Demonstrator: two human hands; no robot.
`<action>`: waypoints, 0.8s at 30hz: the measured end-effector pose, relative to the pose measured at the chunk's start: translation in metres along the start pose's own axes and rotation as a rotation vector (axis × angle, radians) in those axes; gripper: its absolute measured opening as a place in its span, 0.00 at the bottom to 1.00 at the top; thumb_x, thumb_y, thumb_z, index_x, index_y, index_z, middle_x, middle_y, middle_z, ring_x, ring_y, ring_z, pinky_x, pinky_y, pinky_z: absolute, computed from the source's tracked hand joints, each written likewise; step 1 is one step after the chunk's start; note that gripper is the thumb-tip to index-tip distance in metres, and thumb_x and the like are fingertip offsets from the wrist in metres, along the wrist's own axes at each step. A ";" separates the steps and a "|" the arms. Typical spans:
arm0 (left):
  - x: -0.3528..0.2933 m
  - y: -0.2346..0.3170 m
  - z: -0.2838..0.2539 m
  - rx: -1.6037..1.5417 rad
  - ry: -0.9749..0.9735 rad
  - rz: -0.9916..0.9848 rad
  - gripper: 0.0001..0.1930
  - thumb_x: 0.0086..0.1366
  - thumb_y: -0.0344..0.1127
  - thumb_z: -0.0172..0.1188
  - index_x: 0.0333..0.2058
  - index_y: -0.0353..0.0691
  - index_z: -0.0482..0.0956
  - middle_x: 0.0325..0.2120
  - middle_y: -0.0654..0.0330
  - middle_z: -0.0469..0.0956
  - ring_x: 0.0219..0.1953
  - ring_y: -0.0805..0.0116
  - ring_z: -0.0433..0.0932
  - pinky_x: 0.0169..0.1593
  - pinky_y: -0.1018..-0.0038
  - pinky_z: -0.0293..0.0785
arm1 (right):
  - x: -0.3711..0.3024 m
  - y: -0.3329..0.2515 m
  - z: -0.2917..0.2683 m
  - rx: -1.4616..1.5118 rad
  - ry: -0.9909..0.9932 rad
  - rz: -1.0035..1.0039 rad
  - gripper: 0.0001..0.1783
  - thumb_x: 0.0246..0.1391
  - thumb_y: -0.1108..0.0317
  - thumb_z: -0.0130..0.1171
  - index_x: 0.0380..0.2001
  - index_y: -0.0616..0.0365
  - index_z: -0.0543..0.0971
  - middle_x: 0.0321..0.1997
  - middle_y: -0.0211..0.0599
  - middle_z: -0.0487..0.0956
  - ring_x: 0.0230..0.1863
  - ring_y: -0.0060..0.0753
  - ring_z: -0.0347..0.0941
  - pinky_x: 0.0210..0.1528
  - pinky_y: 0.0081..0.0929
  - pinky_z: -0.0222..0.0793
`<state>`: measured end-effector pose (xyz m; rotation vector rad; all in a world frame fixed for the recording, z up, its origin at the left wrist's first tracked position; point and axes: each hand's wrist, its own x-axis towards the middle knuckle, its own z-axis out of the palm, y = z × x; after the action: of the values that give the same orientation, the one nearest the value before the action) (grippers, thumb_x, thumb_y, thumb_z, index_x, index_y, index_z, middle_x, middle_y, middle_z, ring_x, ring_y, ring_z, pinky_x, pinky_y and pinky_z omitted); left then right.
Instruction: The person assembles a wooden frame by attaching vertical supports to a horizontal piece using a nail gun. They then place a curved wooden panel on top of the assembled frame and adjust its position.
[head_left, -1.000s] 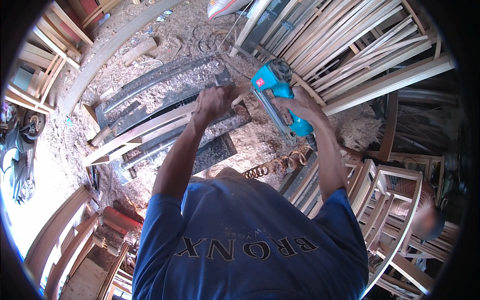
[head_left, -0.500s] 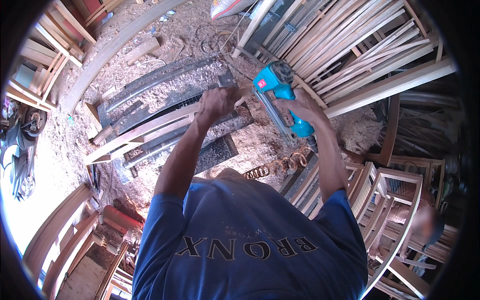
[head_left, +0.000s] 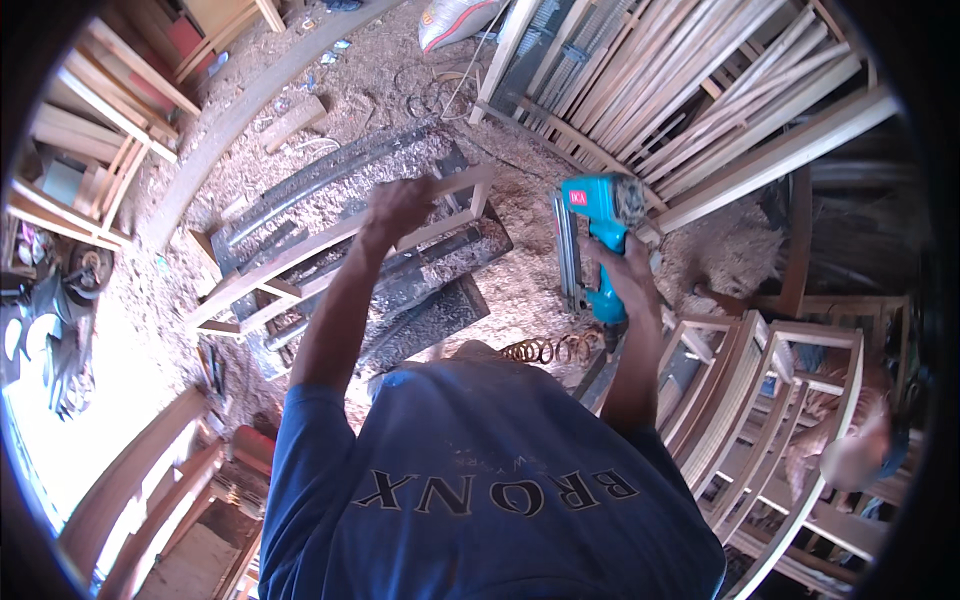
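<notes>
My left hand [head_left: 400,208] is closed around the upper rail of a narrow, ladder-like wooden frame [head_left: 320,244]. This frame lies slantwise over a dark, shavings-covered work surface [head_left: 415,315], short crosspieces joining its two rails. In my right hand [head_left: 630,278] is a teal nail gun [head_left: 605,200], gripped by its handle and held upright. Its silver magazine stands to the right of the frame, apart from the wood. A coiled orange air hose [head_left: 550,349] runs below the gun, close to its handle end.
Long wooden strips [head_left: 660,90] lie stacked at the upper right. Slatted wooden frames [head_left: 740,400] stand at the lower right, with another person [head_left: 855,440] beside them. A curved board [head_left: 215,135] lies on the shavings-strewn floor, and a white sack [head_left: 455,22] sits at the far edge.
The nail gun has moved right, away from the frame's end, and turned more upright. My left hand has shifted left along the frame's rail. The whole view has shifted slightly.
</notes>
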<state>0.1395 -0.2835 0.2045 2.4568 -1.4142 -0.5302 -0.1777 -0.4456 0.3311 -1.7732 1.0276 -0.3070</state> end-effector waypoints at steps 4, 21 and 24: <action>-0.021 -0.062 -0.024 0.083 0.140 0.003 0.11 0.62 0.39 0.66 0.41 0.43 0.80 0.36 0.52 0.85 0.38 0.50 0.84 0.42 0.55 0.78 | -0.029 0.088 0.021 -0.093 0.148 0.256 0.23 0.52 0.54 0.73 0.39 0.64 0.83 0.26 0.37 0.82 0.21 0.28 0.76 0.30 0.35 0.73; -0.012 -0.187 -0.002 -0.159 0.267 -0.258 0.19 0.65 0.38 0.63 0.54 0.46 0.79 0.42 0.48 0.85 0.47 0.47 0.84 0.50 0.58 0.78 | -0.105 0.194 0.106 -0.066 -0.058 0.483 0.24 0.49 0.55 0.72 0.43 0.62 0.83 0.38 0.51 0.85 0.42 0.50 0.83 0.48 0.44 0.74; -0.086 -0.174 0.002 -0.231 0.731 -0.150 0.12 0.69 0.33 0.58 0.49 0.42 0.83 0.42 0.50 0.85 0.46 0.48 0.84 0.50 0.62 0.79 | -0.100 0.195 0.109 -0.091 -0.103 0.460 0.25 0.48 0.55 0.72 0.44 0.62 0.82 0.38 0.50 0.85 0.42 0.50 0.83 0.48 0.44 0.74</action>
<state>0.2341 -0.1226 0.1500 2.2212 -0.8235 0.1746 -0.2672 -0.3223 0.1393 -1.5572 1.3512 0.1184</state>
